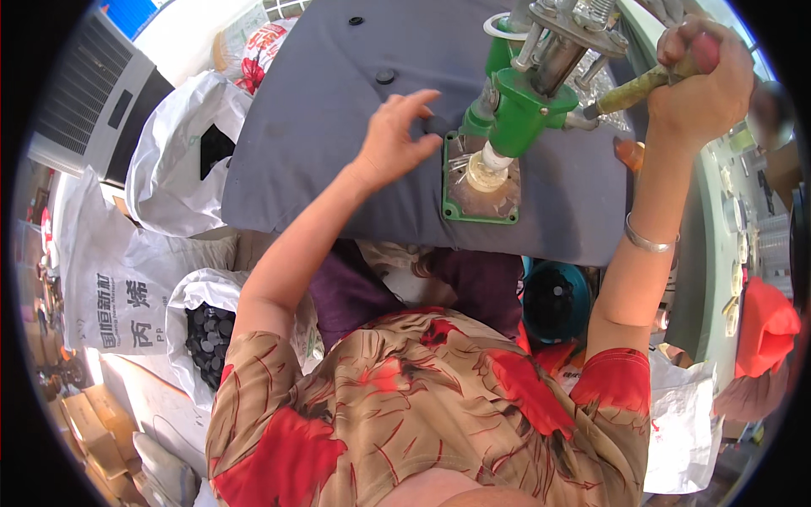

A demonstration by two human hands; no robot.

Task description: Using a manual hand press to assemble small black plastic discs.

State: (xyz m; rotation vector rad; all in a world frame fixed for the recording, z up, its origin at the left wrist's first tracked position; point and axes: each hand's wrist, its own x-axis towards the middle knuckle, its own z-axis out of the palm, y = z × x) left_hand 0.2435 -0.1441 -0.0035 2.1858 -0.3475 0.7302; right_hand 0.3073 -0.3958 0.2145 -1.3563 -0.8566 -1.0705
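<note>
My right hand (705, 89) is closed around the lever handle (629, 91) of a green hand press (525, 110), raised at the upper right. Wrapping in a worn yellow-green covers the lever, and a reddish end shows by my fingers. Left of the press, my left hand (397, 139) curls its thumb and fingers about a dark round cap (434, 126), partly hidden. Beside these fingertips is the press's base plate (483, 208), with a pale round die (487, 173) under the ram. A black cap (385, 76) and a smaller black ring (356, 20) lie farther back.
The press stands on a table with a grey cloth (296, 160). At left, an open white sack (203, 372) holds many black discs, behind it another white sack (160, 186). A teal bucket (557, 291) sits below the table edge. An orange-brown object (629, 154) lies right of the press.
</note>
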